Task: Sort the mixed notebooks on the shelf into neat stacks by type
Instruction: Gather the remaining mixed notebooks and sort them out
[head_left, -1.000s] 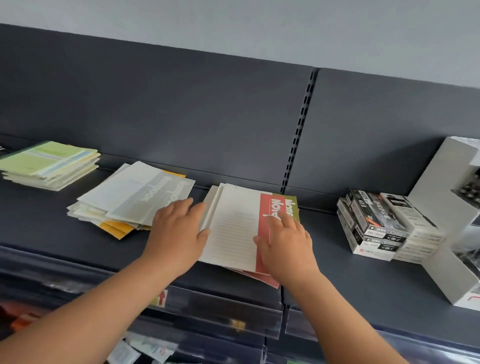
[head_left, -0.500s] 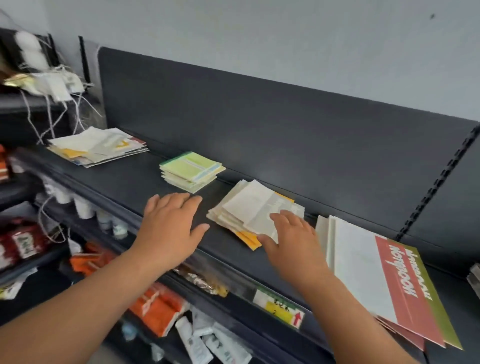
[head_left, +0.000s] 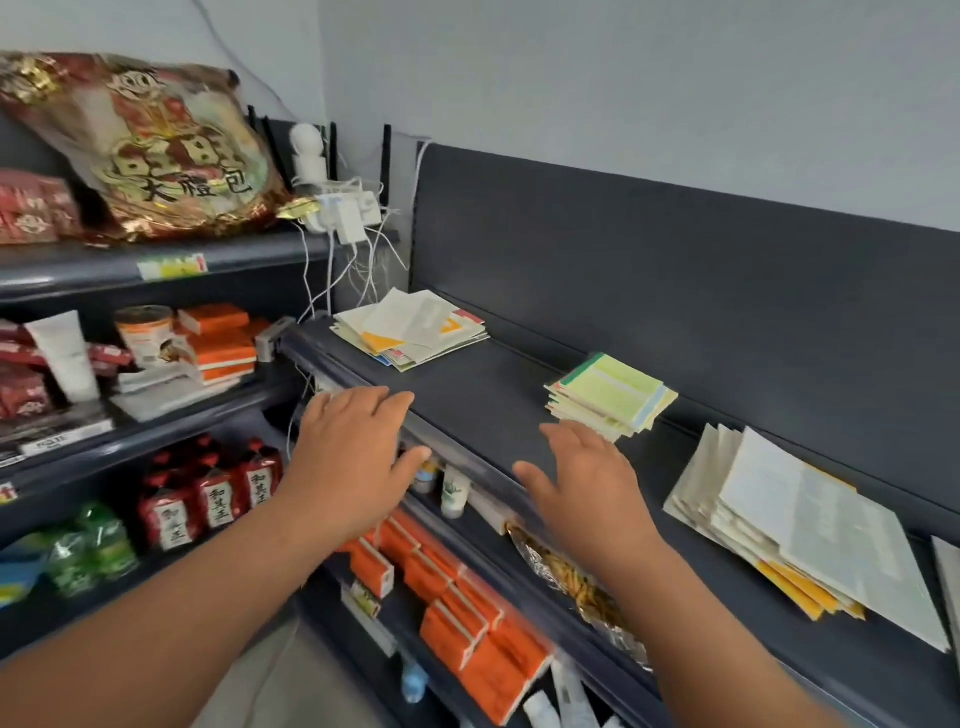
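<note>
Two empty hands hover at the front of a dark shelf (head_left: 483, 395) that carries three piles of notebooks.

My left hand (head_left: 353, 457) and right hand (head_left: 587, 483) are spread flat over the front rail (head_left: 462, 454), each grip wide and holding nothing. The notebooks lie as a fanned pile (head_left: 410, 330) at the far left end, a tidy green stack (head_left: 610, 397) by the back panel (head_left: 675, 291), and a splayed pile (head_left: 795, 525) on the right. I judge the fanned pile is next, best squared with both palms at its sides. There is bare shelf between the piles to work in, but beyond the rail is a drop.
</note>
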